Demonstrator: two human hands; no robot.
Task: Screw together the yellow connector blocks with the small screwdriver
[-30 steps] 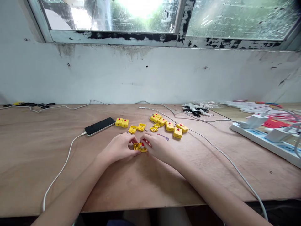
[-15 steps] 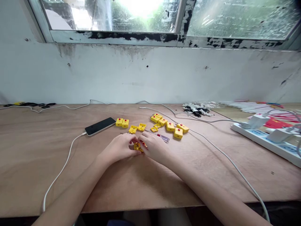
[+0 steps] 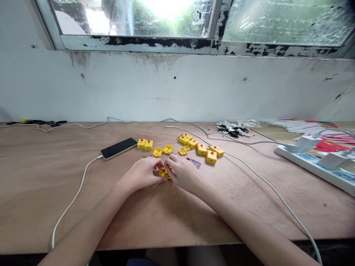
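Note:
My left hand (image 3: pixel 146 171) curls its fingers and thumb around the left side of a small open yellow plastic casing (image 3: pixel 163 173) low over the tabletop. On the casing's right side, my right hand (image 3: pixel 181 171) pinches in with bent fingers; a bit of red shows under them. The fingers hide most of the casing's inside. Just beyond the hands lie two open yellow casing halves (image 3: pixel 168 149). A screwdriver with a clear purple-red handle (image 3: pixel 193 162) rests beside my right hand, its shaft partly behind the fingers.
Several closed yellow boxes with red buttons (image 3: pixel 211 157) sit to the right, near small yellow frames (image 3: pixel 183 152). A phone (image 3: pixel 119 148) with a white cable lies left. A power strip (image 3: pixel 310 166) stands at right; black and white parts (image 3: pixel 234 128) are piled at the back.
Both hands stay at the casing, with only a slight shift of the right fingers. The whole view has moved a little; nothing else visibly differs.

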